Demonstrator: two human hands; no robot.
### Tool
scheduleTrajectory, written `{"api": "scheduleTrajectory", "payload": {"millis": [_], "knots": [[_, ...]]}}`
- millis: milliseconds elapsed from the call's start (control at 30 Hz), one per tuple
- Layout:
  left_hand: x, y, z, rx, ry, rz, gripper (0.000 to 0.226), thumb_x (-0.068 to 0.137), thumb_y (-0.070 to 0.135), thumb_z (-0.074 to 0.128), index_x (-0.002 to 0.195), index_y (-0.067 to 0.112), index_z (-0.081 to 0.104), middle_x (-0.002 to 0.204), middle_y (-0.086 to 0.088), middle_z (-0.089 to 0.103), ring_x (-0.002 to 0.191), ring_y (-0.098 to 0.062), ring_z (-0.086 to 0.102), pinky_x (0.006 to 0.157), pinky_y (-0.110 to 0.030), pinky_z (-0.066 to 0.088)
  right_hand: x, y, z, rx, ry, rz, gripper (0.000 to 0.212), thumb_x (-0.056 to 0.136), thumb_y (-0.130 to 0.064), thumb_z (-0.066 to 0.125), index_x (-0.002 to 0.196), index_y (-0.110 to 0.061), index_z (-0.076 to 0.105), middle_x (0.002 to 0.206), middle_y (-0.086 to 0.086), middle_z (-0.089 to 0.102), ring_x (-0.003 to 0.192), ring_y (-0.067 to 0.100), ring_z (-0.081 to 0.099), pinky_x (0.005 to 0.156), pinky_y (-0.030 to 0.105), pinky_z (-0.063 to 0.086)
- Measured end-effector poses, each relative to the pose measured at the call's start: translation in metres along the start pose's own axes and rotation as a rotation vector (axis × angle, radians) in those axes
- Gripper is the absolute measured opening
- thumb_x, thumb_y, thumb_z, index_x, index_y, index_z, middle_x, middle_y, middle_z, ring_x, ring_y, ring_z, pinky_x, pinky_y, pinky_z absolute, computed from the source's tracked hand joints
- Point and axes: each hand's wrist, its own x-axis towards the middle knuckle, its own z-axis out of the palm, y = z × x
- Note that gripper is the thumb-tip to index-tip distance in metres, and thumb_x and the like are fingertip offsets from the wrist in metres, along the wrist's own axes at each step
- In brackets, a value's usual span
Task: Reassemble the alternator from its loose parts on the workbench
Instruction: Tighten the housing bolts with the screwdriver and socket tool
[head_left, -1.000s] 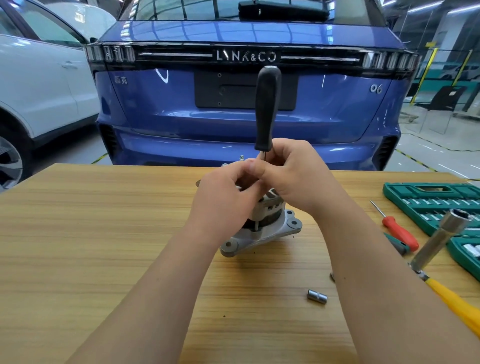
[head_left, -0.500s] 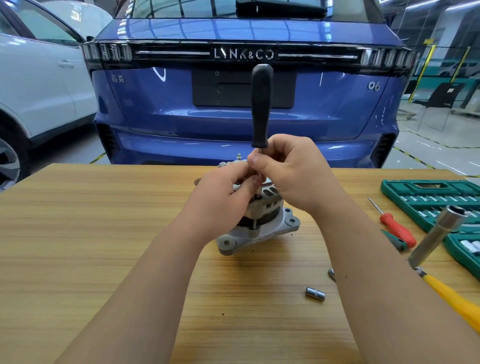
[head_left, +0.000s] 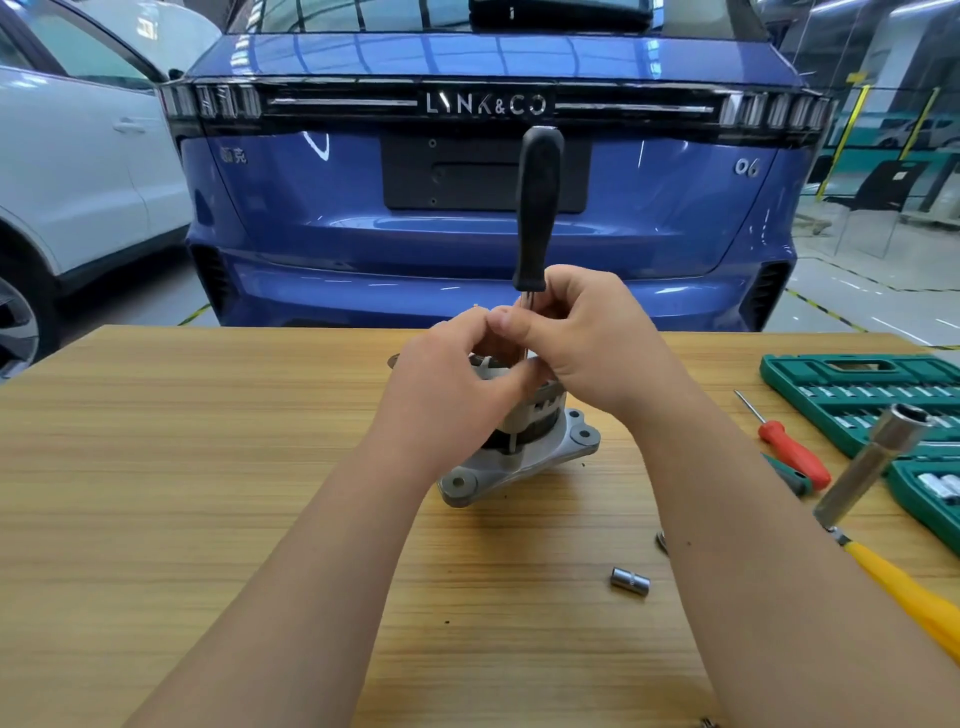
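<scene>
Alternator (head_left: 519, 447) stands near the far edge of the worktop (head_left: 156, 493); my left hand (head_left: 457, 384) grips its top, my right hand (head_left: 587, 343) pinches the shaft of an upright screwdriver (head_left: 537, 208).

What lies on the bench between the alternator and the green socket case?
In the head view, a red-handled screwdriver and a green-handled tool lie between the alternator and the green socket case.
</scene>
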Motion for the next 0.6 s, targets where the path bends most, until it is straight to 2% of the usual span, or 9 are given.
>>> {"api": "scheduleTrajectory", "payload": {"millis": [100,200,267,333,400,467,533,600], "knots": [[0.002,0.0,-0.001,0.01,-0.006,-0.024,0.008,0.09,0.036,0.064,0.093,0.029,0.068,0.079,0.017,0.066,0.078,-0.001,0.061,0.067,-0.028,0.052,-0.003,-0.001,-0.01,0.023,-0.099,-0.043,0.005,0.092,-0.028,0.063,0.09,-0.028,0.068,0.078,-0.01,0.068,0.072,0.007,0.064,0.064,0.021,0.054],[0.003,0.0,-0.006,-0.018,-0.112,-0.018,0.013,0.096,0.032,0.057,0.101,0.031,0.069,0.084,0.014,0.069,0.081,-0.005,0.062,0.07,-0.035,0.055,-0.002,-0.002,-0.007,0.041,-0.005,-0.051,0.011,0.089,-0.026,0.068,0.081,-0.017,0.068,0.067,-0.006,0.065,0.06,0.001,0.059,0.053,0.014,0.047],[0.003,0.002,-0.005,-0.01,-0.104,0.004,0.016,0.093,0.036,0.058,0.103,0.028,0.068,0.086,0.014,0.068,0.081,-0.012,0.063,0.072,-0.042,0.054,-0.001,-0.002,0.002,0.023,0.073,-0.013,0.022,0.085,-0.03,0.072,0.08,-0.01,0.065,0.065,-0.003,0.063,0.058,0.003,0.058,0.051,0.021,0.05],[0.003,0.005,-0.003,0.055,-0.029,0.02,0.021,0.088,0.041,0.062,0.101,0.025,0.068,0.086,0.013,0.067,0.083,-0.011,0.062,0.074,-0.043,0.052,-0.001,-0.002,0.003,0.02,0.066,0.015,0.027,0.085,-0.036,0.071,0.085,-0.009,0.064,0.07,-0.002,0.065,0.063,0.008,0.062,0.057,0.028,0.055],[0.003,0.006,-0.002,0.078,0.005,0.041,0.018,0.09,0.036,0.063,0.099,0.022,0.071,0.081,0.01,0.068,0.079,-0.011,0.061,0.083,-0.045,0.051,-0.002,-0.002,-0.002,-0.006,-0.044,0.013,0.018,0.088,-0.037,0.066,0.09,-0.02,0.067,0.081,-0.005,0.069,0.076,0.012,0.066,0.068,0.032,0.058],[0.002,0.003,-0.003,0.053,-0.031,0.062,0.014,0.094,0.027,0.06,0.097,0.022,0.073,0.077,0.01,0.07,0.074,-0.01,0.062,0.091,-0.048,0.049,-0.003,-0.001,-0.006,-0.02,-0.105,-0.03,0.008,0.091,-0.03,0.063,0.092,-0.025,0.069,0.086,-0.006,0.069,0.082,0.014,0.066,0.076,0.034,0.058],[0.002,0.002,-0.005,-0.017,-0.076,0.027,0.014,0.095,0.025,0.058,0.095,0.027,0.072,0.077,0.012,0.07,0.074,-0.008,0.064,0.078,-0.04,0.055,-0.003,0.0,-0.004,-0.024,-0.05,-0.061,0.006,0.089,-0.026,0.066,0.088,-0.022,0.07,0.081,-0.004,0.069,0.078,0.012,0.066,0.072,0.031,0.058],[0.003,0.0,-0.004,-0.041,-0.074,0.013,0.011,0.093,0.028,0.06,0.093,0.035,0.068,0.076,0.019,0.067,0.074,-0.003,0.063,0.064,-0.025,0.053,-0.002,0.0,0.003,0.008,0.016,-0.04,0.011,0.087,-0.026,0.07,0.082,-0.017,0.07,0.072,-0.005,0.068,0.07,0.009,0.065,0.064,0.025,0.056]]}}
